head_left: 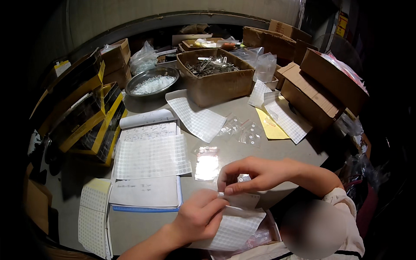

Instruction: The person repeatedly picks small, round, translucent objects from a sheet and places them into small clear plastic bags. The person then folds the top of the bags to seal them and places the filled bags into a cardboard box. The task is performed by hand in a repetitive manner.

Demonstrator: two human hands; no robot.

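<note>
My left hand (197,219) is closed, its thumb and fingers pinching the edge of a sheet of round stickers (238,232). A paper flap (243,200) sticks out beyond its fingertips, under my right hand. My right hand (253,174) is bent over from the right with thumb and fingers brought together. Between the fingertips of both hands shows a small white piece (221,195); whether it is a sticker I cannot tell. A clear little bag (244,177) shows partly behind my right fingers. Just beyond the hands lies a shiny zip bag (207,164).
At left are a notebook (145,193) under another sticker sheet (151,157) and black-yellow boxes (89,125). Farther back stand a metal bowl (152,81) of small white pieces and a carton (216,84) of metal parts. Clear bags (250,132) with washers lie mid-table; cartons (312,91) stand right.
</note>
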